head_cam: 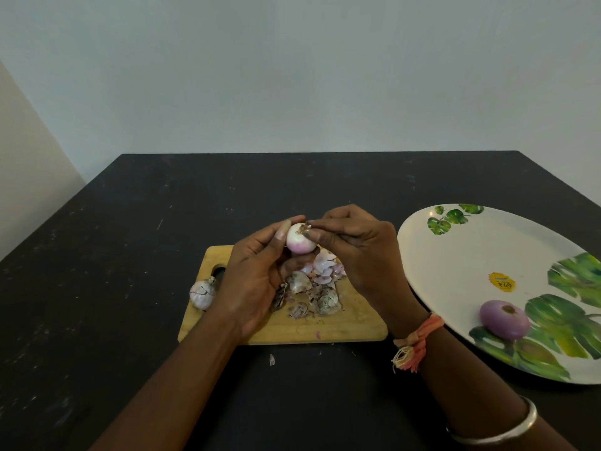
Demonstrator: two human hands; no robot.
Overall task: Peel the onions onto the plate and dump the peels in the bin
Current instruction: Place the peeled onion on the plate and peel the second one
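Note:
My left hand [257,271] grips a small, mostly peeled onion [300,243], white on top and pink below, above the wooden cutting board [351,327]. My right hand [354,252] pinches the brown bit of skin at the onion's top end. A heap of pink and brown peels [313,288] lies on the board under the hands. One unpeeled onion [203,292] sits at the board's left edge. A peeled purple onion [504,319] rests on the white leaf-patterned plate [481,249] at the right.
The black table [113,255] runs to a grey wall at the back. A stray peel [272,359] lies on the table in front of the board. The plate carries a yellow sticker [502,282]. No bin is in view.

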